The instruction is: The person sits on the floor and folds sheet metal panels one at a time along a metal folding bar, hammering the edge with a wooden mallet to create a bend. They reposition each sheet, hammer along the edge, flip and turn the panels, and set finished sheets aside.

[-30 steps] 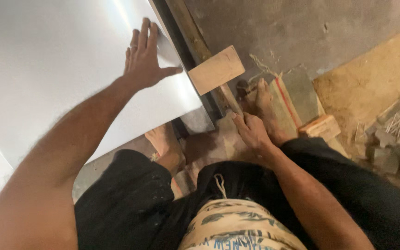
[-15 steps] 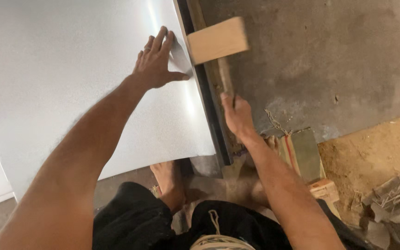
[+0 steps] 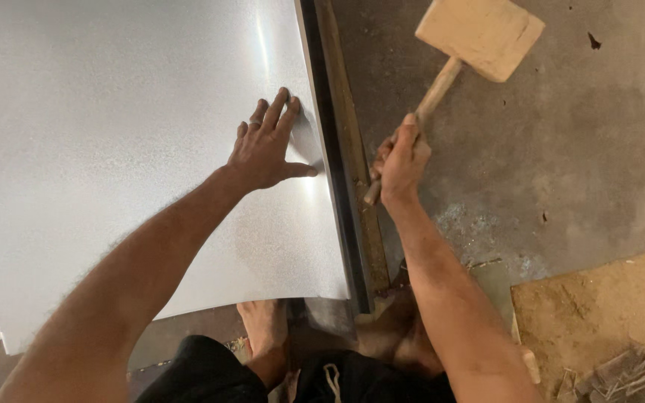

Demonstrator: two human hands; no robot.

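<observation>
Left hand (image 3: pixel 266 149) spread flat, fingers open, pressing on a large shiny metal sheet (image 3: pixel 113 149) close to its right edge. Right hand (image 3: pixel 401 160) closed around the handle of a wooden mallet (image 3: pixel 479 33), head raised above the grey concrete floor (image 3: pixel 561 149). Along the sheet's edge, a dark metal bar (image 3: pixel 334 164) beside a wooden strip (image 3: pixel 352 164). Bare feet (image 3: pixel 263 325) tucked beneath the sheet's near edge.
</observation>
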